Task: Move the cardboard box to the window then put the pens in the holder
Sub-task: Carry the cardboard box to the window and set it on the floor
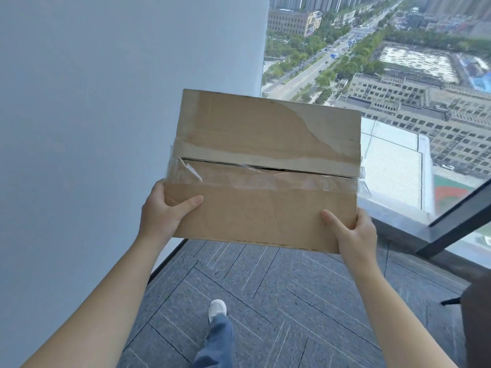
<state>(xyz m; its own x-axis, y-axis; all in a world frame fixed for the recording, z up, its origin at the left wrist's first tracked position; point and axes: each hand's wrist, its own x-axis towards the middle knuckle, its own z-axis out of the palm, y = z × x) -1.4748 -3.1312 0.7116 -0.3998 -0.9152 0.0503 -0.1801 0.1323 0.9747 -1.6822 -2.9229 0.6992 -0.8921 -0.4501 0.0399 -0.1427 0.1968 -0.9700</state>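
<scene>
Head-camera view showed the cardboard box (263, 171) held up in the air in front of the person, above the grey carpet tiles (279, 301) and close to the tall window (398, 88). The left hand (162, 211) gripped the box's near left corner, thumb on top and fingers hidden underneath. The right hand (353, 232) clasped the near right corner the same way. Clear packing tape (239, 173) ran across the slightly parted top flaps, torn and lifting at the left end. A pale wall (106, 102) stood to the left. Below, a white shoe (217, 309) and a blue jeans leg (216, 341) showed on the carpet.
</scene>
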